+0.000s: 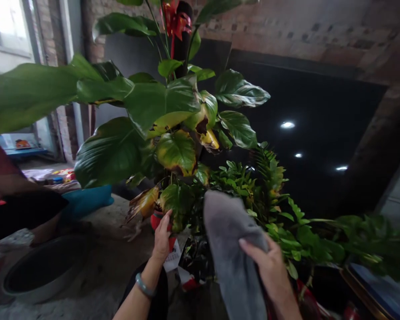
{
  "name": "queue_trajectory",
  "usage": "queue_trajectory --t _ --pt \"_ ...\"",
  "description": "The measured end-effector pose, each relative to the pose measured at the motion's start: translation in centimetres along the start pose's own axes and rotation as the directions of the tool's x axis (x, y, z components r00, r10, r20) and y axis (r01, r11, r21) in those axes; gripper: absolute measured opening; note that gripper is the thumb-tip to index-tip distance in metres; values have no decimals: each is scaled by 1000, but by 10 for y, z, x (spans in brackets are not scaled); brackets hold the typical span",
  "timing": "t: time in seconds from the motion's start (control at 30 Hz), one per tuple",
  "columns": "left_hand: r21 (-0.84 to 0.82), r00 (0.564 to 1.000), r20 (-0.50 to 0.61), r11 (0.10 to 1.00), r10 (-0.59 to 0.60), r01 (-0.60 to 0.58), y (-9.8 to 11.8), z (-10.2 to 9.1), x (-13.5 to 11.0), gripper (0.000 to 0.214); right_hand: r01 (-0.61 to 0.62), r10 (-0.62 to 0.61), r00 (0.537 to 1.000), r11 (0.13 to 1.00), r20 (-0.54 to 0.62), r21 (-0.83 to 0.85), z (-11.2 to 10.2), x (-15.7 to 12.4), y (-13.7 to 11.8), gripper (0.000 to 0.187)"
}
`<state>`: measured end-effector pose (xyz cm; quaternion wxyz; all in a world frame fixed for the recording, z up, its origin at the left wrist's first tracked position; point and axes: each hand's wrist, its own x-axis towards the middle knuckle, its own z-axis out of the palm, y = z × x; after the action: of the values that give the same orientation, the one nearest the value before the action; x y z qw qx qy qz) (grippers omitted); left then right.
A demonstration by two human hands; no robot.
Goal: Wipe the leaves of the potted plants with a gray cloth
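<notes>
A large potted plant with broad green leaves stands in front of me. Several lower leaves are browned and yellow, among them a withered leaf. My left hand reaches up beside a low drooping leaf, its fingers stretched out and holding nothing; whether the fingertips touch the leaf I cannot tell. A pale green bangle circles that wrist. In my right hand a grey cloth is gripped, thumb on top, and it hangs down in a long fold. Part of the red pot shows behind my left hand.
Smaller leafy plants crowd the right side. A dark glossy panel leans against the brick wall behind. On the floor at left sits a round basin, near another person's leg and a teal object.
</notes>
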<state>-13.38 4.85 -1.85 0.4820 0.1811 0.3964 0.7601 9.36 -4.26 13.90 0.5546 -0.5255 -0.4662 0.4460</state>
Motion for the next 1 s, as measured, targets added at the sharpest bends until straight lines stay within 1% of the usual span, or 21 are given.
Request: queue_trajectory --t 0.03,0.07,0.1,0.13,0.17,0.2,0.27,0.3,0.37,0.4,0.43,0.5,0.57,0.6,0.63,0.67,0.73,0.8,0.87,0.93,1.0 --pt "6 999 -47 1000 24 -24 -1 2 -6 32 30 -25 989 999 -144 31 -7 10 -9 39" --pt "9 995 -93 999 41 -40 -2 5 -12 31 62 -43 963 996 -267 62 -11 19 -11 42" --pt "11 991 -126 999 43 -42 -5 8 -18 31 82 -45 936 992 -350 92 -12 26 -8 45" --pt "15 990 -135 1000 29 -27 -9 11 -24 30 85 -36 922 990 -386 111 -9 30 1 45" --pt "28 992 -123 1000 2 2 -13 13 -30 29 70 -19 925 990 -379 120 -4 30 14 45" --pt "51 995 -96 998 -33 38 -18 16 -35 26 34 7 945 992 -327 120 2 26 30 42" --pt "120 996 -19 989 -90 91 -28 20 -41 19 -62 73 986 995 -150 78 14 7 61 34" --pt "154 994 24 983 -105 100 -32 21 -43 13 -101 105 992 993 -76 54 16 -5 72 31" --pt "195 983 132 975 -130 103 -37 24 -44 4 -129 129 992 991 -2 26 11 -26 78 30" --pt "206 969 195 972 -151 110 -37 25 -45 3 -110 110 994 994 -8 22 5 -32 71 31" --pt "222 951 250 967 -184 128 -37 26 -46 4 -77 77 996 997 -43 20 -4 -34 59 35" --pt "272 914 313 947 -258 174 -34 29 -51 14 18 -20 985 1000 -173 -14 -22 -23 27 42" --pt "327 898 311 922 -313 208 -30 33 -57 25 108 -123 927 992 -355 -61 -35 0 0 48" --pt "344 895 303 914 -327 218 -28 35 -61 27 129 -140 895 990 -424 -54 -37 13 -7 50" --pt "348 893 301 911 -334 223 -27 37 -63 29 135 -131 879 991 -458 -24 -36 26 -8 50" --pt "344 893 299 911 -337 228 -25 38 -65 29 124 -101 886 992 -454 21 -32 35 -3 50" --pt "322 893 299 917 -335 236 -23 38 -67 29 27 13 934 994 -357 108 -20 41 21 47" --pt "293 895 292 923 -336 251 -22 37 -66 28 -99 127 961 987 -245 123 -7 29 53 40" --pt "273 901 270 924 -340 267 -22 34 -63 29 -200 212 969 974 -129 105 -1 5 75 34" --pt "264 913 243 928 -328 263 -22 31 -60 32 -234 238 970 968 -45 90 -4 -20 77 32" --pt "274 923 233 931 -308 242 -21 30 -59 38 -232 231 973 969 18 89 -13 -32 58 38"
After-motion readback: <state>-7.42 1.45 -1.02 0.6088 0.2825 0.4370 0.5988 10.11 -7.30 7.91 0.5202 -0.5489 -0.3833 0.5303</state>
